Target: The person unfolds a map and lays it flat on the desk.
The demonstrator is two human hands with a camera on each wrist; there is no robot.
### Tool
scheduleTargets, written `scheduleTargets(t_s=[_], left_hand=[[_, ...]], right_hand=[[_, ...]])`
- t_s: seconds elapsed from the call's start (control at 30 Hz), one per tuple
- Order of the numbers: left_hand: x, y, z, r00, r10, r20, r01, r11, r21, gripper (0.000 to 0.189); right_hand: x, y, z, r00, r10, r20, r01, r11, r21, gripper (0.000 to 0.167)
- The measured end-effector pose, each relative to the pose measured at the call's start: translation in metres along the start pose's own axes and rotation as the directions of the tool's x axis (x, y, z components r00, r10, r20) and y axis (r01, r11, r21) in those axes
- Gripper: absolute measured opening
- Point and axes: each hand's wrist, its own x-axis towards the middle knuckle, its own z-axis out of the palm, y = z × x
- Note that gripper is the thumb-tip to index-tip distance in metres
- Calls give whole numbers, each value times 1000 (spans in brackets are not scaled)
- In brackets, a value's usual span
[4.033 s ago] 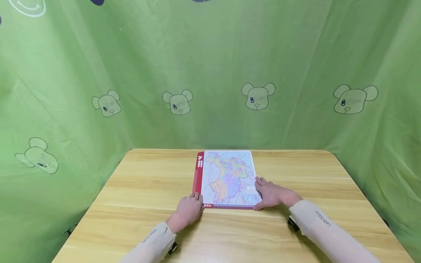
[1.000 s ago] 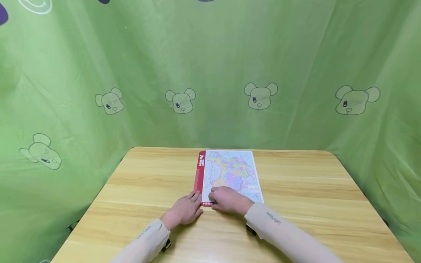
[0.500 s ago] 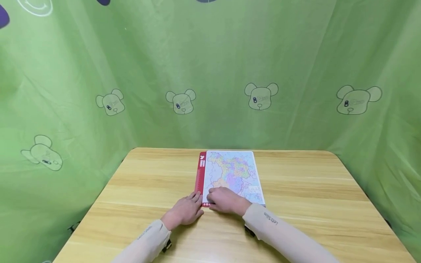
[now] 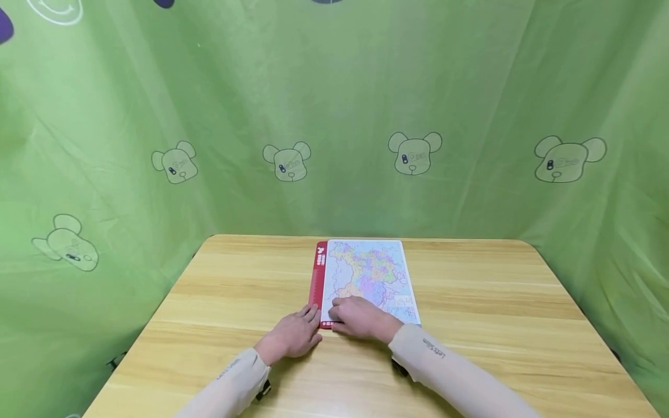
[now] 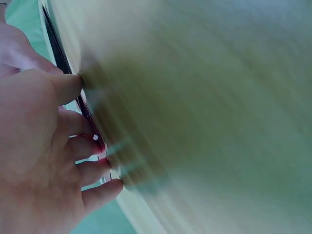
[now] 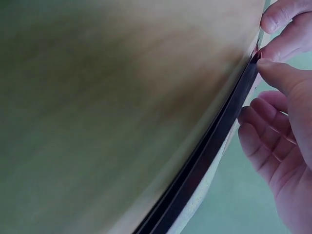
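Note:
A flat rectangular map board with a colourful printed map lies toward the far side of the wooden table. A red margin runs down its left side. My left hand rests at the near left corner, fingers extended onto the red margin and thumb on the table. Beside it, my right hand pinches the board's near edge close to that corner, fingers curled above the map and thumb at the edge. In the right wrist view, the board's dark layered edge shows under the thumb. The right fingertips are partly hidden in the head view.
The wooden table extends to both sides of the board and in front of it. Green curtains printed with bear faces hang behind the table and along its sides.
Over the last few seconds my right hand has moved from the board's near right corner to its near left corner. The left fingers have straightened. In the last second almost nothing has moved.

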Motion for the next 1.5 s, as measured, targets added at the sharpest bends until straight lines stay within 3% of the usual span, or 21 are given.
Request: scheduleTargets(t_s=[0.43, 0.67, 1.0, 1.27, 1.5], left_hand=[[-1, 0, 0, 1000, -3, 12, 3, 1000, 9, 61], [-1, 0, -1, 1000, 6, -2, -6, 1000, 8, 60], [-2, 0, -2, 1000, 10, 0, -10, 1000, -1, 61], [0, 0, 0, 1000, 12, -6, -12, 1000, -2, 61], [-1, 1, 1, 1000, 13, -11, -13, 1000, 1, 60]], right_hand=[[-5, -3, -11, 994, -67, -91, 54, 989, -135, 14], [-9, -2, -17, 980, -121, -156, 81, 967, -241, 16], [-16, -3, -31, 961, -201, -189, 129, 933, -337, 18], [-19, -4, -43, 966, -186, -177, 108, 920, -377, 25], [-23, -9, -53, 952, -213, -217, 99, 892, -440, 27]])
